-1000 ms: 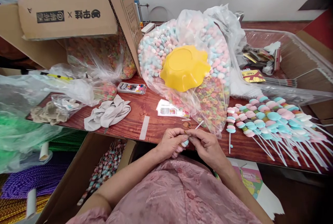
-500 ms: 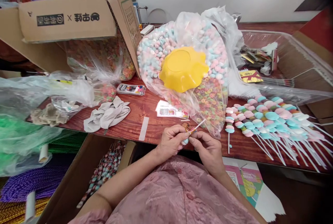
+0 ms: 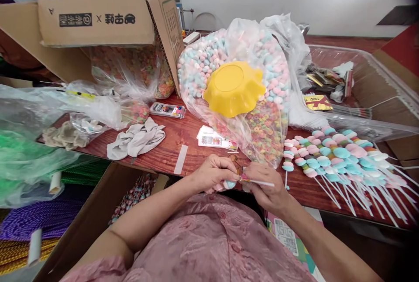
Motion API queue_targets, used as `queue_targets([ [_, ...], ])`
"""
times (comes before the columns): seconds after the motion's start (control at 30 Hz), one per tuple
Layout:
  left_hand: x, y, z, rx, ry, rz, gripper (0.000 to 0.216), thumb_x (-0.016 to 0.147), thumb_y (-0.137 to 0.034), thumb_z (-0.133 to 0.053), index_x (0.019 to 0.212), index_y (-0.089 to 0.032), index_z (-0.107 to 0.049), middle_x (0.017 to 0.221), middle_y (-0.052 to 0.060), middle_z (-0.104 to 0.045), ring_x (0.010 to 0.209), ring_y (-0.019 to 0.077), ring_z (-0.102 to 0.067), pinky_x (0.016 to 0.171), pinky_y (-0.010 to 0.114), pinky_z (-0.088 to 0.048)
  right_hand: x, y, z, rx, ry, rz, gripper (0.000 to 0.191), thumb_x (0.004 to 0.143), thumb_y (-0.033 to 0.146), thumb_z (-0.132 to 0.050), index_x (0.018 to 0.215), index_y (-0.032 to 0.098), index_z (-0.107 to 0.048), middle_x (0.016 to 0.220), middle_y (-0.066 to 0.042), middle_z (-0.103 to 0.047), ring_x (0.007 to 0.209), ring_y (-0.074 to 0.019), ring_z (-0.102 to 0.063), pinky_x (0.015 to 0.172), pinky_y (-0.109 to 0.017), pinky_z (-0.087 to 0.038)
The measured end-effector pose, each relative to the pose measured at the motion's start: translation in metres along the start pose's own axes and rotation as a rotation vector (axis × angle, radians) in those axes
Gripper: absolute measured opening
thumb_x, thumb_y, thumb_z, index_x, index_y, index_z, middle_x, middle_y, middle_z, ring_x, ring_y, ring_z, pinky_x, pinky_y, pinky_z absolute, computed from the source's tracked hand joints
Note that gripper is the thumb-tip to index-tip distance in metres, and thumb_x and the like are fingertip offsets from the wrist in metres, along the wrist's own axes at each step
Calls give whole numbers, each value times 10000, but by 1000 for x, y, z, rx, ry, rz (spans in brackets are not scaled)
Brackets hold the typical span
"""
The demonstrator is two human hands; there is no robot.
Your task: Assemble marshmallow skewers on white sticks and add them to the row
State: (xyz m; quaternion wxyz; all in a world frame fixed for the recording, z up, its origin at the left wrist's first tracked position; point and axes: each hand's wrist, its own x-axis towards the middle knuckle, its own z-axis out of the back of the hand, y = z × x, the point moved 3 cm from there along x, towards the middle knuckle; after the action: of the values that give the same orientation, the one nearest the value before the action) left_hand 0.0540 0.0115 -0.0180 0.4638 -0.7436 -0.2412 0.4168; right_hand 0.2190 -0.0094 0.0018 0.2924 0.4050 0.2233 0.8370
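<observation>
My left hand is closed around a few pastel candy pieces at the table's front edge. My right hand pinches a thin white stick that lies nearly level, its tip meeting the candy between my fingers. Just beyond my hands stands a big clear bag of pink, blue and ring-shaped candies with a yellow bowl resting upside down on it. To the right lies a pile of finished candy skewers on the red-brown table.
A tipped cardboard box with bags of coloured rings sits at the back left. Grey cloth, small packets and a clear tray of wrappers lie on the table. An open carton with wrapped skewers stands below left.
The stick in my right hand has swung from pointing up and right to lying almost level. Both hands stayed together at the table edge; the view shifted slightly.
</observation>
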Motion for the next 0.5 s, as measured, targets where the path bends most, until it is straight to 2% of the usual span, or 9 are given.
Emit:
queue_targets([
  [0.1, 3, 4, 3, -53, 129, 221, 253, 577, -319, -796, 695, -135, -668, 489, -24, -579, 292, 79, -437, 257, 163, -261, -1, 14, 5, -251, 41, 343, 216, 896, 47, -431, 843, 158, -608, 735, -69, -642, 719, -169, -551, 668, -326, -450],
  [0.23, 7, 15, 5, -151, 262, 368, 295, 473, -257, -842, 680, -125, -679, 506, 3, -636, 323, 101, -501, 274, 166, -320, -3, 24, 8, -397, 146, 579, 209, 912, 78, -452, 857, 152, -639, 787, -82, -673, 746, -184, -588, 726, -383, -488],
  [0.33, 9, 21, 6, -165, 392, 409, 325, 466, -230, -875, 684, -130, -656, 535, 4, -660, 320, 96, -501, 276, 164, -337, 1, 30, 10, -389, 196, 674, 222, 908, 80, -458, 842, 147, -659, 823, -92, -688, 731, -182, -599, 727, -392, -501],
  [0.5, 12, 20, 1, -230, 536, 361, 418, 445, -141, -890, 676, -152, -542, 544, -21, -659, 376, 121, -569, 298, 152, -386, 10, 32, 8, -301, 222, 670, 228, 912, 87, -446, 907, 122, -671, 803, -81, -687, 705, -169, -600, 676, -358, -495],
])
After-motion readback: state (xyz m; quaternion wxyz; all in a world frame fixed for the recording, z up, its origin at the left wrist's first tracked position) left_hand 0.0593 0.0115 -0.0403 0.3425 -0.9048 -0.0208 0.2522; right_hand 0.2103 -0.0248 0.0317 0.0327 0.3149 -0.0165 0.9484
